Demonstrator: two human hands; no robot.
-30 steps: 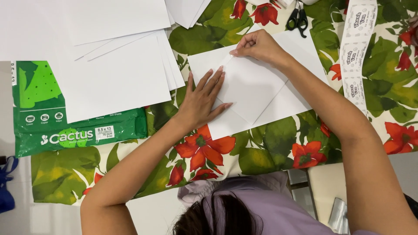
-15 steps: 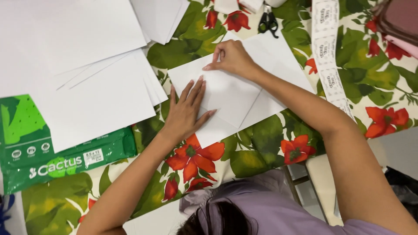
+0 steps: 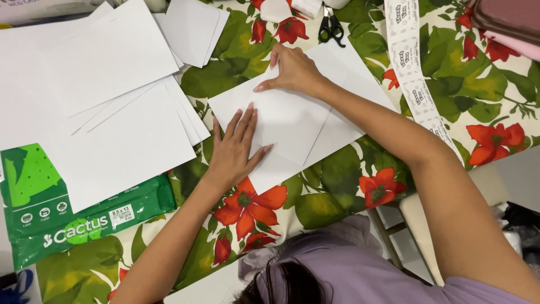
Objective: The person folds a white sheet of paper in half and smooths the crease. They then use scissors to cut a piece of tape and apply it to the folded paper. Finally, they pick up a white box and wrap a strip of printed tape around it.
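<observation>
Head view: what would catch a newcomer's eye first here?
Two bare hands press flat on a folded white paper sheet at centre: the left hand on its near edge, the right hand at its far corner. Beneath lies a green-leaf, red-flower tablecloth; a loose stack of white sheets lies to the left.

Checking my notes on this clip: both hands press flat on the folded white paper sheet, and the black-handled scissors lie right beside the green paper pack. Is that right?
Not quite. Left hand and right hand do press the folded white paper sheet, but the head view shows the black-handled scissors at the far edge beyond the right hand, well away from the green paper pack.
</observation>
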